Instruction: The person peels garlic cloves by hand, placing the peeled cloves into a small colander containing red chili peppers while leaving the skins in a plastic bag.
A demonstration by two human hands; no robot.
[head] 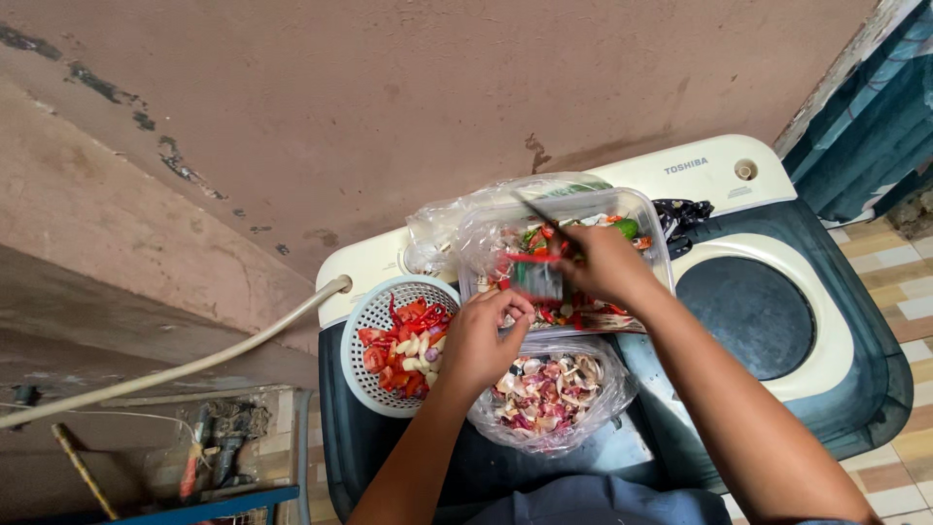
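My right hand is shut on a knife whose thin dark blade points up and left over a clear plastic tub of red and green chillies. A red chilli lies across the blade area just left of that hand. Below it, my left hand has its fingers curled at the tub's near edge, pinching something small that I cannot make out, next to a blurred green object. A white round basket left of this hand holds cut red chilli and peeled garlic cloves.
Everything sits on a twin-tub washing machine against a stained wall. A clear bag of onion and garlic peels lies near me. A black bag sits behind the tub. A pale hose runs left; tools lie below.
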